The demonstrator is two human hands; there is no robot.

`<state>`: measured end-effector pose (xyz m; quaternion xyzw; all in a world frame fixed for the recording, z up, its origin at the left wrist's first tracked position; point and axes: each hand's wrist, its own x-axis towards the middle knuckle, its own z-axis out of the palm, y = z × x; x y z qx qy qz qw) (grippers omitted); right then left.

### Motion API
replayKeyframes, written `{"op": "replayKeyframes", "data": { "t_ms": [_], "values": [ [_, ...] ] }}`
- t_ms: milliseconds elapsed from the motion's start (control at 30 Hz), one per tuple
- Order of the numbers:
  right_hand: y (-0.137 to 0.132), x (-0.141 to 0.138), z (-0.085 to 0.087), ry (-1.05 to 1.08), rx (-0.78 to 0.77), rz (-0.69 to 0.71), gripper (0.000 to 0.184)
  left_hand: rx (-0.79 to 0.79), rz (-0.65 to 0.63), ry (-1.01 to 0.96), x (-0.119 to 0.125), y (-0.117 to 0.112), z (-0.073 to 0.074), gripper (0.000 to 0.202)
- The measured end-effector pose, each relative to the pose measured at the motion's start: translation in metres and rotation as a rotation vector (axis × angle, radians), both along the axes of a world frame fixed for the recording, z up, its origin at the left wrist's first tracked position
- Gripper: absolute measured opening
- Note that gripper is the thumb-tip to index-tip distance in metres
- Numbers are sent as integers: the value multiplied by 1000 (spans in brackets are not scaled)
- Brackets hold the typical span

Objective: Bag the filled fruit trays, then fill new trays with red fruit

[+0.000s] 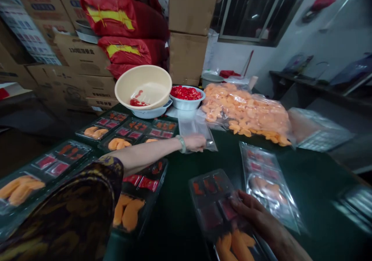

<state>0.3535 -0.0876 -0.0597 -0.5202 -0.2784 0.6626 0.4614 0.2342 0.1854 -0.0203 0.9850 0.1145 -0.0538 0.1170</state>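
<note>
My left hand [196, 143], a pale bangle at its wrist, reaches across to a stack of flat clear plastic bags [188, 127]. Its fingers are closed at the edge of the top bag. My right hand [255, 216] grips the right side of a clear compartment tray [205, 210], thumb on top. Orange curved pieces, flat red packets and small dark red pieces fill that tray's compartments. To the right lies a similar tray inside a clear bag [266, 179]. Beneath my left forearm is another filled tray [139, 199], partly hidden by the sleeve.
More filled trays [43, 172] lie along the left of the dark green table [180, 191]. At the back stand a cream basin [143, 83], a bowl of red packets [187, 93] and a large bag of orange pieces [247, 110]. Cartons [84, 54] and red sacks [128, 21] are stacked behind.
</note>
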Motion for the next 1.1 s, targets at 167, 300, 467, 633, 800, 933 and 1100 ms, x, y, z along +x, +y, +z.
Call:
{"op": "replayKeyframes", "data": {
  "t_ms": [167, 300, 467, 633, 800, 933, 1100],
  "values": [
    [-32, -10, -2, 30, -5, 16, 34, -249, -95, -22, -8, -49, -8, 41],
    [-36, -19, 8, 53, 25, 5, 35, -343, -79, -26, -12, -64, -10, 54],
    [-26, -26, 18, 62, 48, -25, 32, -311, -151, -40, -22, -77, -2, 33],
    [-29, -27, 13, 76, 6, -78, 33, -178, -190, -82, -35, -92, 13, 26],
    [-42, -40, 20, -27, 24, -230, 64, -19, -197, -108, -36, -119, 20, 21],
    [-42, -44, 31, -218, 93, -221, 89, 18, -216, -86, -26, -137, 24, 11],
    [-41, -30, 30, -236, 139, -141, 84, -1, -196, -71, -23, -143, 24, 7]
  ]
}}
